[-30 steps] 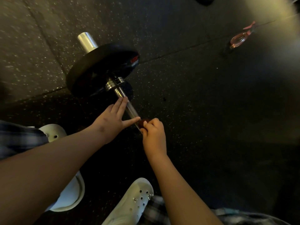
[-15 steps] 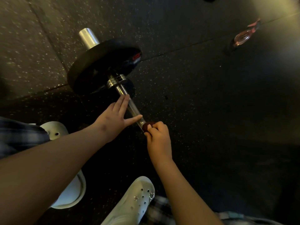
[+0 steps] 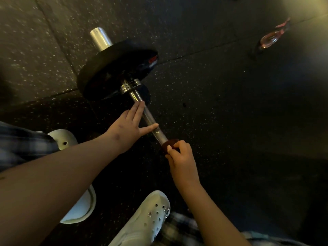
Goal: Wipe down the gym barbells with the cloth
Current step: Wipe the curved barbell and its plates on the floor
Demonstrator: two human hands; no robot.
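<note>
As right hand (image 3: 182, 157) grips cloth (image 3: 169, 143) on barbell (image 3: 150, 119) — left hand (image 3: 126, 128) alongside, pinkish bottle (image 3: 269, 39)

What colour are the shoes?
White, with little holes; the shoes show in the head view.

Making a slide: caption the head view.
Right hand grips dark red cloth on barbell shaft; left hand rests on it.

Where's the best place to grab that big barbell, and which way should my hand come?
Probably the bare silver shaft, between the collar and the cloth, coming down from above. It is thin and round, so it is easy to wrap, and the black plate seems to hold it off the floor. The plate itself is too wide and flat to grip.
</note>
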